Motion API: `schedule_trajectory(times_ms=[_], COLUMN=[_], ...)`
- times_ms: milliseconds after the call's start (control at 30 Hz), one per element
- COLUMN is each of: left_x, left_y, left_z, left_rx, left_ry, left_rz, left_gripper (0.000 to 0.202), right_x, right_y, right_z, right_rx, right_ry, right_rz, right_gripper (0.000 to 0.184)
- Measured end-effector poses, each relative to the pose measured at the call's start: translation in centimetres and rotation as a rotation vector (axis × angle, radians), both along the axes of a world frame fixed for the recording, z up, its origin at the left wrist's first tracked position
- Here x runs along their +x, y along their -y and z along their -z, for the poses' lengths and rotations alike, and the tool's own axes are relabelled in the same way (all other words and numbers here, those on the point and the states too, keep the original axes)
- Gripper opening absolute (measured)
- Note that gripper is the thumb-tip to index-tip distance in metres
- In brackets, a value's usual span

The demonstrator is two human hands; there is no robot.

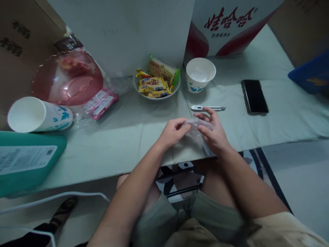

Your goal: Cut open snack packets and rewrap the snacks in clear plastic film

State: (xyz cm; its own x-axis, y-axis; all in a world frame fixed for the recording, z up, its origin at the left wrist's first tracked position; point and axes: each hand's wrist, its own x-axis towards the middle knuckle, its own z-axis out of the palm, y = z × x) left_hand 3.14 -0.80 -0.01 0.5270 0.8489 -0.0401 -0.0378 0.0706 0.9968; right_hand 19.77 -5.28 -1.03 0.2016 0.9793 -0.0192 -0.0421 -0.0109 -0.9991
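Near the table's front edge, my left hand pinches the edge of a clear plastic bag between thumb and fingers. My right hand has its thumb and fingers around the other side of the same bag, which hangs down toward the table edge. What the bag contains, if anything, I cannot make out. Just beyond my right fingertips lies a white utility knife with its blade end pointing right. Behind it stands a white paper cup with blue leaf prints. A bowl of yellow-wrapped snacks sits to its left.
At left are a pink plastic basin, pink-and-white packets, a paper cup lying on its side and a green container. A black phone lies at right, near a blue object. Large boxes line the back.
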Motion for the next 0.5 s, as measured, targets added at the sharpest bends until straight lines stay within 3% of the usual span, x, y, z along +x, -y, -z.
schedule_trajectory(times_ms=[100,167,233,333,400,500], left_x=[-0.1,-0.3,-0.6,-1.1,-1.4,-1.9], left_y=[-0.5,-0.9,-1.3,-1.9,-2.2,-2.4], left_z=[-0.1,-0.1,0.0,0.0,-0.2,-0.3], left_rx=[-0.017,-0.030,-0.035,-0.028,-0.025,-0.020], left_ry=[0.028,0.042,0.057,0.099,0.132,0.153], left_rz=[0.039,-0.059,-0.155,-0.214,-0.227,-0.245], left_gripper=[0.025,0.025,0.024,0.023,0.021,0.020], right_x=[0.7,1.6,2.7,3.9,4.0,3.5], right_y=[0.2,-0.3,-1.7,-5.9,-9.8,-16.2], right_z=[0.0,-0.7,-2.4,-6.7,-9.5,-11.2], right_rx=[-0.098,-0.062,0.040,0.227,0.269,0.180], right_ry=[-0.023,0.086,0.260,0.548,0.738,0.865], right_rz=[-0.047,0.084,0.205,0.250,0.232,0.107], right_gripper=[0.052,0.035,0.025,0.021,0.021,0.021])
